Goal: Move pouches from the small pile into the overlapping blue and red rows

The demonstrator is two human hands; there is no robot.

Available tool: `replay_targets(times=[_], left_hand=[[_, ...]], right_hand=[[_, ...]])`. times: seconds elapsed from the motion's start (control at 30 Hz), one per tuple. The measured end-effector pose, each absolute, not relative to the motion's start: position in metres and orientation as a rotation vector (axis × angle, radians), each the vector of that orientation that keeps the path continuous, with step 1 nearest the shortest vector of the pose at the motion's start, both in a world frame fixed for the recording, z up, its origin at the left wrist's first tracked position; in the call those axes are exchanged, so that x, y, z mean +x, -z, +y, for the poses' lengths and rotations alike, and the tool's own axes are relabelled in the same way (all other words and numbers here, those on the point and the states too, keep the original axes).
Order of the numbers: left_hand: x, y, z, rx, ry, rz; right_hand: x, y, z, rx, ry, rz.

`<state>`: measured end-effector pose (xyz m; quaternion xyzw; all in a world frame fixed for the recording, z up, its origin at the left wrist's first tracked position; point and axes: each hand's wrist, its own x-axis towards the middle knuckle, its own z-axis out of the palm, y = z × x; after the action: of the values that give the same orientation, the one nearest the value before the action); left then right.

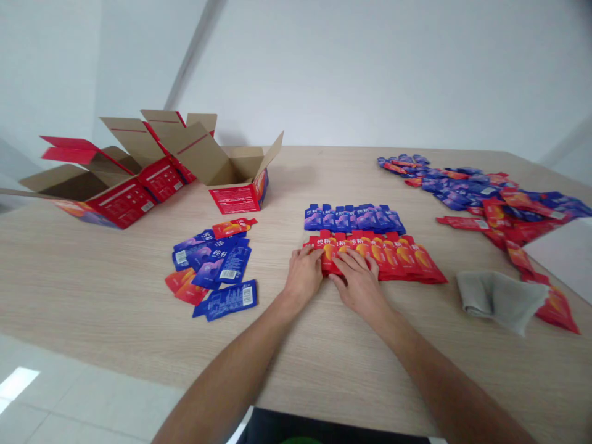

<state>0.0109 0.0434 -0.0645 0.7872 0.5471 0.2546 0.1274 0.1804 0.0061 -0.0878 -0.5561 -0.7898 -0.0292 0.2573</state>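
Overlapping red pouches with orange fruit prints lie in a row on the table, directly behind my hands. Bent fingers of my left hand touch the left end of this row. My right hand rests on the row's front edge just beside it, fingers apart and lying over the pouches. Both hands look open, and they cover the lower parts of several red pouches. Behind the red row, touching or nearly so, runs a second row of blue pouches with purple fruit prints.
Left of my hands lies a loose fan of blue and red pouches. Open red cartons stand at the back left, with another open carton beside them. A mixed pouch heap, a grey cloth and a white sheet-like object occupy the right.
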Motion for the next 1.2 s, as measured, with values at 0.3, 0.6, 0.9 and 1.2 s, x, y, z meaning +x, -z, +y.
replay_targets(times=[0.3, 0.6, 0.9, 1.2], left_hand=[[-0.003, 0.051, 0.043, 2.27, -0.681, 1.771], [-0.077, 0.041, 0.07, 2.299, -0.497, 2.089], [-0.148, 0.047, 0.13, 2.037, -0.388, 2.474], [-0.14, 0.045, 0.147, 1.989, -0.46, 2.454]], right_hand=[[0.166, 0.076, -0.002, -1.447, 0.15, -2.107], [0.088, 0.037, 0.027, -1.302, 0.059, -2.332], [0.039, 0.039, 0.04, -1.353, -0.08, -2.343], [0.055, 0.049, 0.045, -1.3, -0.064, -2.219]])
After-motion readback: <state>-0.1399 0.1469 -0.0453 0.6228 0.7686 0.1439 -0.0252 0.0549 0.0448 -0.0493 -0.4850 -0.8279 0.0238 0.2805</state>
